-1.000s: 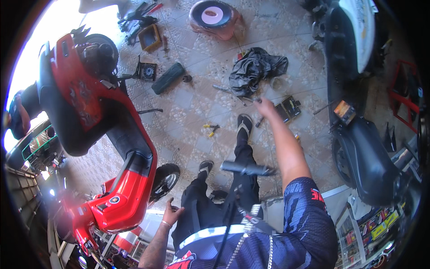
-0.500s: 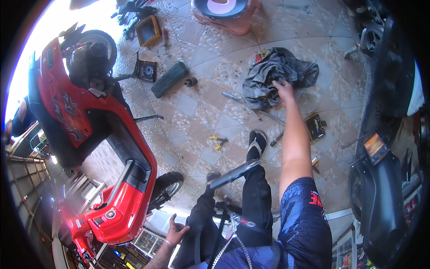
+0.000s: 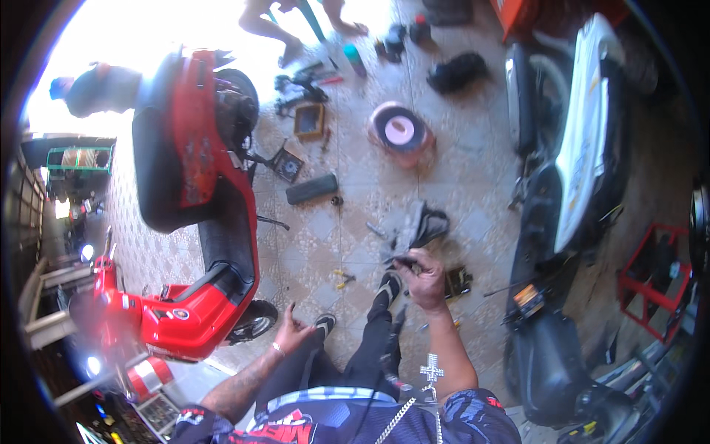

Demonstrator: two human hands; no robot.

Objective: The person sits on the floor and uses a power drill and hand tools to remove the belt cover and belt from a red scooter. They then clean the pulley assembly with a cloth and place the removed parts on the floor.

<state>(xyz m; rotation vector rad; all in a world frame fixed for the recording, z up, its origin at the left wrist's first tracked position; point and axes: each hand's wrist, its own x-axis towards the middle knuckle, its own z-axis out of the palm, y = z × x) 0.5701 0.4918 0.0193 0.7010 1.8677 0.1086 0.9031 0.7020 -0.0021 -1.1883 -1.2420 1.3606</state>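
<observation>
My right hand [image 3: 420, 280] is raised over the floor with fingers closed on what looks like the dark grey cloth [image 3: 421, 226], which is blurred. Behind that hand lie an open black tool case [image 3: 460, 283] and yellow-handled pliers [image 3: 345, 277] farther left. My left hand [image 3: 294, 329] is low beside my left leg, fingers loosely apart with nothing seen in them, near the front wheel [image 3: 255, 318] of the red scooter [image 3: 177, 325]. A dark green elongated case [image 3: 310, 189] lies on the tiles beyond.
A black-and-white scooter [image 3: 580, 148] stands at right beside a red metal stand [image 3: 651, 281]. A pink stool [image 3: 399, 152] stands ahead, with a yellow tray [image 3: 309, 120] and scattered parts nearby. A person's bare legs [image 3: 274, 29] show at the top; another person [image 3: 96, 92] is at far left.
My right hand reached down to the grey cloth, then rose toward me, the cloth appearing gathered and shifted. My view has tilted up, showing more floor ahead and a person's legs.
</observation>
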